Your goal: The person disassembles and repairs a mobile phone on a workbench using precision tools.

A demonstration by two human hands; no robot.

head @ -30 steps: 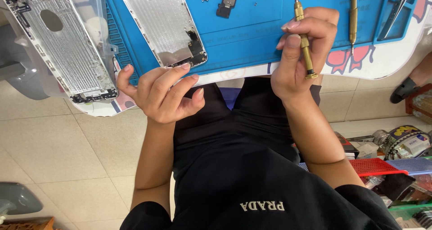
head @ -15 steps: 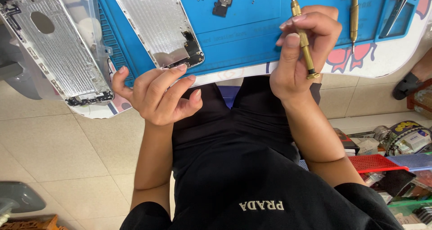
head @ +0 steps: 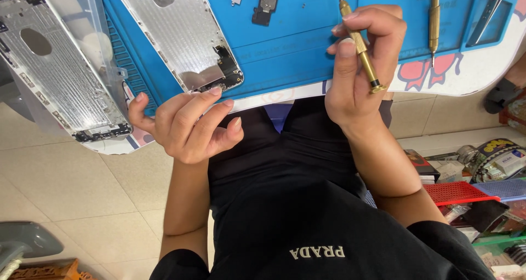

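Right hand (head: pixel 359 66) grips brass screwdriver (head: pixel 359 44) over blue mat (head: pixel 296 44).

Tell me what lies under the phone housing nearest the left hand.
The silver phone housing lies on a blue work mat, which shows all around it. The left hand touches its lower end with a fingertip. Whatever sits directly beneath the housing is covered.

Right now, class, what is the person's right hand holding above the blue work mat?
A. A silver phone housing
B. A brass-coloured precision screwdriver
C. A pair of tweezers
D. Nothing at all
B: the right hand pinches a slim brass-coloured screwdriver between thumb and fingers, its tip pointing towards the blue mat, while the left hand holds nothing, its fingertips by the silver phone housing.
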